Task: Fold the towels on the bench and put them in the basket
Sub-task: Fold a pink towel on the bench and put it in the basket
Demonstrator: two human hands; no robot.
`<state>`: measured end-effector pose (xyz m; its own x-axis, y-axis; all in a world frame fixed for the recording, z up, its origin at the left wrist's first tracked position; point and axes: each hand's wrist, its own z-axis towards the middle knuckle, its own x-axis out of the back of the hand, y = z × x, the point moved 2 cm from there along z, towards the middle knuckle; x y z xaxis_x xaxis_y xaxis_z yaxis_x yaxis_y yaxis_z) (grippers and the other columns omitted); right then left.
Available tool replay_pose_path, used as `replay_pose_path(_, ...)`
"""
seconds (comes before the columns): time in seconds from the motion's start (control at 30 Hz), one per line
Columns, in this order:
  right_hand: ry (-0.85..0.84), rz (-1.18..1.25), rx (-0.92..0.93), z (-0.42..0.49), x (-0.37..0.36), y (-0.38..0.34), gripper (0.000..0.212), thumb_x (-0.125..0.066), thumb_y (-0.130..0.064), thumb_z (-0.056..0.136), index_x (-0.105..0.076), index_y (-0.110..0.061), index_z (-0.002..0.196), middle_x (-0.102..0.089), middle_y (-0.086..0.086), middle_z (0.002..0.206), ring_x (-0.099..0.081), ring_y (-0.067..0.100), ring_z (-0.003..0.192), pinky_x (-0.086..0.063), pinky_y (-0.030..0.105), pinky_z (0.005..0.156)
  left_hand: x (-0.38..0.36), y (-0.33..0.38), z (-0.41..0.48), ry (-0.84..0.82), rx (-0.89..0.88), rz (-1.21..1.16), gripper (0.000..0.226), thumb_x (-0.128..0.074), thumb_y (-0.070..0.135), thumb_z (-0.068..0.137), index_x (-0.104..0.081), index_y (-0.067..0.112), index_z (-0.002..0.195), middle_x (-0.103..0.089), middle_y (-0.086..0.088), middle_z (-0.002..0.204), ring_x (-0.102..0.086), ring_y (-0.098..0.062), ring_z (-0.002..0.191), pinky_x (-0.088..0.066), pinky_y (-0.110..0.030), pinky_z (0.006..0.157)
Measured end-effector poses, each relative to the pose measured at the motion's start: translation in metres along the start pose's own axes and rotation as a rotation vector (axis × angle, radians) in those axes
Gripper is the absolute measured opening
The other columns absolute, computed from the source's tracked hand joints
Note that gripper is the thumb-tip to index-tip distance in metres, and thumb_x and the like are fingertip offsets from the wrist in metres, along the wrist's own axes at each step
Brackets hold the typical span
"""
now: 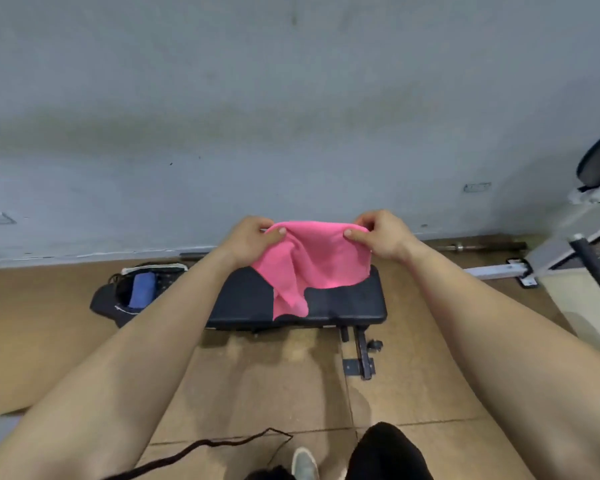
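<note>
The tabletop (343, 303) is a black padded bench in the middle of the view. A pink towel (312, 258) hangs down over its far half, at 12 o'clock. The towel's low tip seems to touch the black pad. The bench stands on a brown floor (42, 306). Its black metal foot (359, 362) sticks out at 5 o'clock. At 9 o'clock, just beside the bench, a dark basket (104, 306) sits on the floor with a blue towel (142, 288) inside. A long metal bar (482, 245) lies by the wall at 2 o'clock. A white frame (492, 271) stands at 3 o'clock. A thin black cord (205, 445) lies at 6 o'clock.
</note>
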<state>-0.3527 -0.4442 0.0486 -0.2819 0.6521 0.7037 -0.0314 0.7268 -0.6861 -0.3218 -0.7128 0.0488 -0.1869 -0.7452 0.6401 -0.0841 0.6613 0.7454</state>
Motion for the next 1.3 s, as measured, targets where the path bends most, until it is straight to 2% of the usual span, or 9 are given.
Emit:
replay_pose_path(0.13, -0.096, 0.009, 0.024, 0.047, -0.057, -0.04, 0.021, -0.07, -0.032, 0.091, -0.064, -0.018, 0.077, -0.063, 0.0, 0.074, -0.056, 0.016, 0.068, -0.043, 0.028, 0.059, 0.041, -0.057, 0.012, 0.03, 0.067, -0.028, 0.032, -0.059, 0.029, 0.099, -0.058, 0.025, 0.067, -0.055, 0.009, 0.063, -0.048, -0.009, 0.061, -0.035, -0.024, 0.054)
replay_pose_path(0.27, -0.168, 0.019, 0.046, 0.103, -0.101, -0.068, 0.02, -0.071, -0.029, 0.091, -0.067, -0.015, 0.077, -0.064, 0.001, 0.072, -0.056, 0.017, 0.068, -0.046, 0.032, 0.065, 0.077, -0.105, 0.038, 0.054, 0.12, -0.044, 0.027, -0.059, 0.03, 0.099, -0.063, 0.026, 0.072, -0.059, 0.008, 0.07, -0.051, -0.007, 0.064, -0.038, -0.021, 0.057)
replay_pose_path(0.4, -0.205, 0.03, 0.065, 0.17, -0.136, -0.089, 0.026, -0.071, -0.027, 0.091, -0.059, -0.027, 0.068, -0.058, -0.009, 0.065, -0.052, 0.007, 0.061, -0.038, 0.021, 0.055, 0.109, -0.153, 0.077, 0.059, 0.173, -0.044, 0.029, -0.06, 0.031, 0.098, -0.066, 0.012, 0.078, -0.06, -0.003, 0.076, -0.05, -0.014, 0.069, -0.036, -0.03, 0.064)
replay_pose_path(0.5, -0.235, 0.05, 0.047, 0.225, -0.16, -0.102, 0.015, -0.072, -0.03, 0.091, -0.066, -0.024, 0.078, -0.06, -0.01, 0.069, -0.055, 0.01, 0.065, -0.041, 0.026, 0.062, 0.136, -0.179, 0.107, 0.075, 0.212, -0.049, 0.035, -0.06, 0.031, 0.098, -0.067, 0.0, 0.084, -0.057, -0.006, 0.075, -0.048, -0.015, 0.069, -0.035, -0.031, 0.065)
replay_pose_path(0.73, -0.244, 0.081, 0.03, 0.305, -0.198, -0.135, 0.009, -0.072, -0.03, 0.089, -0.07, -0.022, 0.084, -0.068, 0.0, 0.081, -0.059, 0.016, 0.077, -0.042, 0.026, 0.068, 0.183, -0.221, 0.162, 0.08, 0.272, -0.066, 0.034, -0.061, 0.028, 0.098, -0.062, 0.003, 0.075, -0.048, -0.003, 0.068, -0.04, -0.015, 0.065, -0.032, -0.03, 0.063)
replay_pose_path(0.8, -0.245, 0.088, 0.015, 0.319, -0.205, -0.142, 0.011, -0.073, -0.03, 0.089, -0.071, -0.021, 0.084, -0.068, -0.001, 0.08, -0.059, 0.017, 0.078, -0.041, 0.025, 0.067, 0.191, -0.232, 0.173, 0.069, 0.287, -0.067, 0.033, -0.061, 0.029, 0.098, -0.066, 0.0, 0.083, -0.053, -0.004, 0.072, -0.043, -0.015, 0.067, -0.034, -0.03, 0.064)
replay_pose_path(1.07, -0.158, 0.069, -0.097, 0.32, -0.213, -0.161, 0.012, -0.071, -0.033, 0.09, -0.068, -0.024, 0.083, -0.065, -0.007, 0.079, -0.059, 0.016, 0.079, -0.039, 0.024, 0.062, 0.213, -0.258, 0.196, -0.061, 0.248, -0.022, 0.028, -0.057, 0.033, 0.099, -0.068, 0.012, 0.084, -0.061, 0.0, 0.076, -0.051, -0.018, 0.074, -0.038, -0.028, 0.063)
replay_pose_path(1.17, -0.086, 0.081, -0.159, 0.3, -0.22, -0.165, 0.014, -0.071, -0.033, 0.09, -0.072, -0.018, 0.09, -0.065, -0.003, 0.082, -0.058, 0.017, 0.081, -0.038, 0.025, 0.069, 0.216, -0.267, 0.196, -0.115, 0.198, -0.002, 0.029, -0.058, 0.031, 0.099, -0.069, 0.006, 0.091, -0.06, -0.003, 0.079, -0.049, -0.017, 0.071, -0.036, -0.026, 0.06)
replay_pose_path(1.3, -0.009, 0.081, -0.229, 0.257, -0.238, -0.171, 0.017, -0.072, -0.031, 0.089, -0.073, -0.014, 0.089, -0.064, -0.001, 0.077, -0.056, 0.015, 0.073, -0.038, 0.021, 0.057, 0.213, -0.283, 0.183, -0.224, 0.13, -0.006, 0.034, -0.059, 0.033, 0.099, -0.067, 0.001, 0.089, -0.056, -0.005, 0.078, -0.048, -0.018, 0.071, -0.034, -0.028, 0.061)
